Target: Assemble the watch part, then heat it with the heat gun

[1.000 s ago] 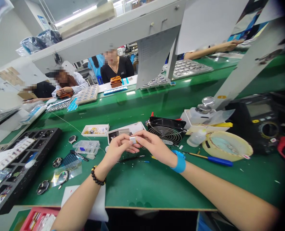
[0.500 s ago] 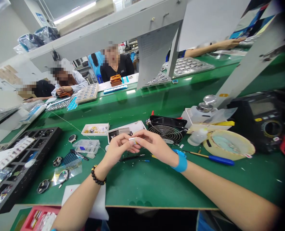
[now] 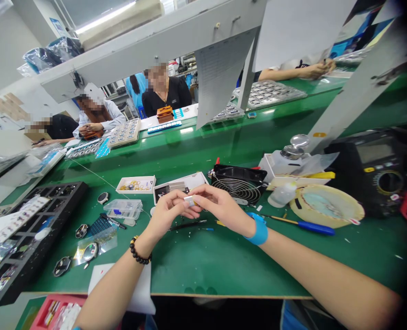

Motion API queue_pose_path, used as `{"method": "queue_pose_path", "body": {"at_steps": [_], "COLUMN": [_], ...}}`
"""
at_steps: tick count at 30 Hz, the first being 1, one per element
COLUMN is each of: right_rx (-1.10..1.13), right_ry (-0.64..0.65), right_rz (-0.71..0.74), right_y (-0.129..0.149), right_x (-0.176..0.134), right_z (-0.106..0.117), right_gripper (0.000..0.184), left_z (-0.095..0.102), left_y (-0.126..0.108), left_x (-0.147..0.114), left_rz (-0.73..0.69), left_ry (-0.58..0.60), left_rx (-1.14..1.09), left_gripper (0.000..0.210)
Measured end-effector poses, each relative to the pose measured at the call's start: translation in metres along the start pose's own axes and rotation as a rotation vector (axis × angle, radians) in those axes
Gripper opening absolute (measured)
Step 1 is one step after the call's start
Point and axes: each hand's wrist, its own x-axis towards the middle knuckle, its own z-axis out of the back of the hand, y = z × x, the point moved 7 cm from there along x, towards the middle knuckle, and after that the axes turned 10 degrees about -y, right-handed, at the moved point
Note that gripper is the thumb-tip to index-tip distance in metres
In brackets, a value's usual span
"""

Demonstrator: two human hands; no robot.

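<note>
While both hands stay pinched together on the small white part (image 3: 189, 200) above the table (image 3: 203, 266), left hand (image 3: 169, 211) and right hand (image 3: 220, 208) have barely shifted, so fiddling continues.

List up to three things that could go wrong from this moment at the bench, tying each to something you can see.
1. The small white part is pinched between the fingertips of the left hand and right hand above the green bench; it might slip and get lost.
2. The black tweezers lie just beneath; a lowered wrist could knock them.
3. The fan sits close behind the hands.
</note>
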Motion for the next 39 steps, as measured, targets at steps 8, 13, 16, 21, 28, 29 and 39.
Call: {"method": "queue_pose_path", "body": {"at_steps": [8,13,16,21,28,29,39], "right_rx": [0.000,-0.005,-0.005,-0.005,-0.005,-0.008,-0.024], "right_ry": [0.000,0.001,0.006,0.002,0.004,0.002,-0.005], "right_rz": [-0.018,-0.021,-0.015,-0.024,-0.025,-0.022,-0.023], "right_y": [-0.0010,-0.0019,-0.0022,-0.0034,-0.0035,-0.0035,-0.0038], "right_x": [-0.0008,-0.0007,0.0001,0.0006,-0.0001,0.0000,0.0005], "right_z": [-0.0005,-0.0014,-0.0017,-0.0013,-0.0011,-0.0009,-0.0003], "right_gripper": [0.041,0.041,0.042,0.041,0.040,0.040,0.040], "left_z": [0.0016,0.0002,-0.0002,0.0003,0.0017,0.0019,0.0015], "left_y": [0.0001,-0.0016,-0.0020,-0.0010,0.0002,0.0005,0.0019], "left_x": [-0.0004,-0.0005,-0.0011,-0.0009,-0.0007,-0.0008,-0.0011], "left_rz": [0.000,0.002,0.003,0.009,0.022,0.021,0.023], "left_ry": [-0.035,-0.033,-0.030,-0.023,-0.041,-0.043,-0.034], "left_rx": [0.055,0.059,0.059,0.052,0.090,0.094,0.103], "left_gripper": [0.031,0.031,0.031,0.034,0.036,0.036,0.038]}}
